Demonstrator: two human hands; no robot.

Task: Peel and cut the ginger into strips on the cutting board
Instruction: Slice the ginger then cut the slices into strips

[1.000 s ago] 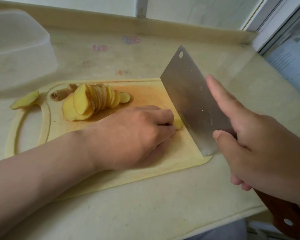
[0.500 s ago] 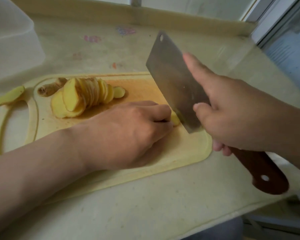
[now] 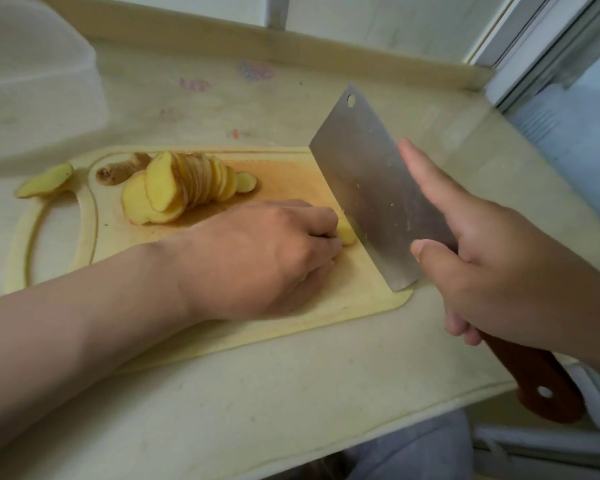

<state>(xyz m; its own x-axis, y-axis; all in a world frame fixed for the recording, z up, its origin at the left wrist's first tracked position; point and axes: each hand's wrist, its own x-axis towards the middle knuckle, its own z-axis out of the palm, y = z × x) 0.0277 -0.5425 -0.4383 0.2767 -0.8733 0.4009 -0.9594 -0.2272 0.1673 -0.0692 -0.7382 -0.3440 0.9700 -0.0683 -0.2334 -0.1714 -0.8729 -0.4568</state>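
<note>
On the yellow cutting board (image 3: 368,299) my left hand (image 3: 267,258) has its fingers curled down on a small stack of ginger slices (image 3: 346,232), most of it hidden under the knuckles. My right hand (image 3: 492,271) grips the cleaver (image 3: 371,188) by its brown handle, forefinger stretched along the blade's flat side. The blade's edge stands on the board right beside the ginger at my left fingertips. A fanned row of ginger slices (image 3: 184,185) lies at the board's back left, with a knobby unpeeled ginger end (image 3: 118,169) behind it.
One loose ginger slice (image 3: 45,181) lies by the board's handle opening at the left. A translucent plastic container (image 3: 32,77) stands at the back left of the pale counter (image 3: 257,393). A low wall edge runs along the back; a window frame is at the right.
The cleaver rose and tilted half a second ago, then came back down with its edge on the board beside the ginger. My left hand stayed curled over the ginger.
</note>
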